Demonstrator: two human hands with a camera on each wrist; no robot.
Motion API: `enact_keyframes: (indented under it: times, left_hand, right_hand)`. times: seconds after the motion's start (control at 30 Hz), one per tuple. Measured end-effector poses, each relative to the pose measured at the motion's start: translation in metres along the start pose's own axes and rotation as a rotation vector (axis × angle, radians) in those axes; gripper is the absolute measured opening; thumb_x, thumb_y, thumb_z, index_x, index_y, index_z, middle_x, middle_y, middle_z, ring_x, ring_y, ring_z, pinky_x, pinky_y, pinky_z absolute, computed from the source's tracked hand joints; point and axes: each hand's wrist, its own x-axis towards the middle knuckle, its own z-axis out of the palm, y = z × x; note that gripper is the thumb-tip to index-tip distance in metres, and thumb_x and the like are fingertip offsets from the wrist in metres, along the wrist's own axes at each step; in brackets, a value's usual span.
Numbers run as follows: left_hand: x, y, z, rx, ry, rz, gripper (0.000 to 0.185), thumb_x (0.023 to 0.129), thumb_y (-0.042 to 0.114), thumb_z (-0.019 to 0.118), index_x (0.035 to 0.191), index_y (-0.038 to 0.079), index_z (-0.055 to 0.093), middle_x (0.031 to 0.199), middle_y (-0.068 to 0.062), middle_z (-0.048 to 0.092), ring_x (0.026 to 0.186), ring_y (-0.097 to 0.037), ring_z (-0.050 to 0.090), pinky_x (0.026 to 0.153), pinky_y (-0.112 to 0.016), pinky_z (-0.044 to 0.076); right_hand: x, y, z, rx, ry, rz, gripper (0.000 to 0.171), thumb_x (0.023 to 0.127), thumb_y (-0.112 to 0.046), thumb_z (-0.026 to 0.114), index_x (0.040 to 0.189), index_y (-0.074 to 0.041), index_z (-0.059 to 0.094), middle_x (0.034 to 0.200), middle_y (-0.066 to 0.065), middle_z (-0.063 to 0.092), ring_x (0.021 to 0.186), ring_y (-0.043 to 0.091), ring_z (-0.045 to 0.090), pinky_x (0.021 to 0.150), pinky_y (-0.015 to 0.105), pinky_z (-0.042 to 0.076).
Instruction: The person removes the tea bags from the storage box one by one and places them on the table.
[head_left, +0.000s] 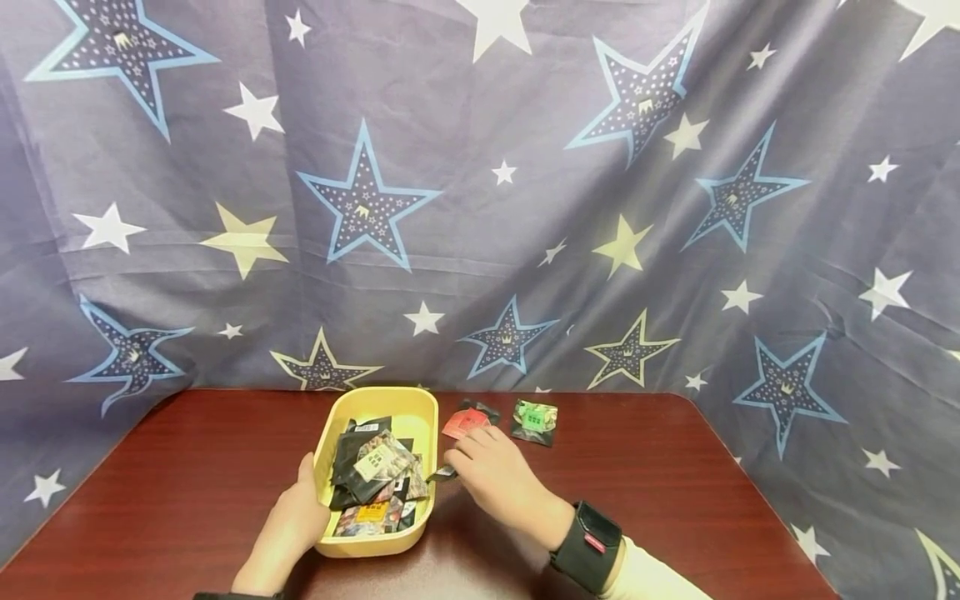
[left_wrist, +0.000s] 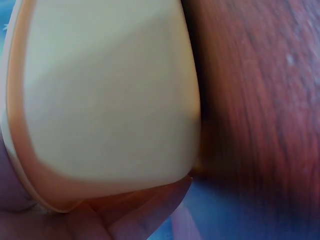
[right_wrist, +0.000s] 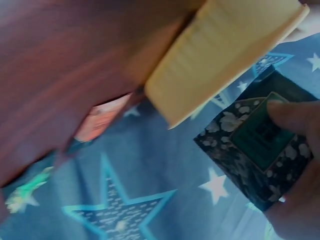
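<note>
A yellow tray (head_left: 417,414) holding several small sachets stands on the dark red table (head_left: 187,483). My left hand (head_left: 300,500) grips the tray's left side, thumb on the rim and fingers (left_wrist: 125,215) under its wall (left_wrist: 110,100). Just right of the tray, my right hand (head_left: 454,468) pinches a dark sachet (head_left: 442,475). In the right wrist view this sachet (right_wrist: 235,150) is flower-patterned with a green label, the thumb (right_wrist: 292,112) pressing on it. A red sachet (head_left: 463,422) and a green sachet (head_left: 534,421) lie on the table beyond the right hand.
A blue star-printed curtain (head_left: 480,208) hangs behind the table and around its sides. The table's rounded far right corner (head_left: 686,404) is near the curtain. Bare wood lies to the left and right of the tray.
</note>
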Motion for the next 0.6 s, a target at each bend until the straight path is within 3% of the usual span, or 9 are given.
enact_keyframes:
  times: [0.17, 0.4, 0.6]
  left_hand:
    - [-0.001, 0.000, 0.002, -0.007, -0.001, 0.005, 0.073, 0.078, 0.000, 0.046, 0.138, -0.018, 0.009, 0.100, -0.041, 0.055, 0.077, -0.034, 0.057, 0.066, -0.046, 0.045]
    - [0.000, 0.000, 0.002, 0.001, 0.009, 0.009, 0.075, 0.076, -0.002, 0.048, 0.137, -0.019, 0.008, 0.101, -0.042, 0.055, 0.082, -0.039, 0.059, 0.068, -0.049, 0.046]
    - [-0.001, -0.001, 0.001, -0.002, 0.007, -0.011, 0.077, 0.073, -0.004, 0.048, 0.138, -0.018, 0.008, 0.104, -0.043, 0.053, 0.083, -0.040, 0.059, 0.069, -0.049, 0.046]
  right_hand:
    - [-0.029, 0.018, 0.004, -0.029, -0.107, 0.166, 0.016, 0.077, -0.015, 0.067, 0.088, -0.017, 0.057, 0.079, -0.004, 0.060, 0.075, 0.015, 0.055, 0.068, 0.029, 0.041]
    - [-0.062, 0.062, 0.009, -0.057, -0.126, 0.472, 0.027, 0.071, -0.019, 0.076, 0.082, -0.012, 0.053, 0.068, 0.004, 0.061, 0.062, 0.022, 0.060, 0.051, 0.035, 0.044]
    - [-0.081, 0.103, 0.020, 0.083, -0.192, 0.803, 0.030, 0.072, -0.024, 0.076, 0.092, -0.007, 0.061, 0.079, 0.011, 0.068, 0.067, 0.029, 0.064, 0.050, 0.041, 0.045]
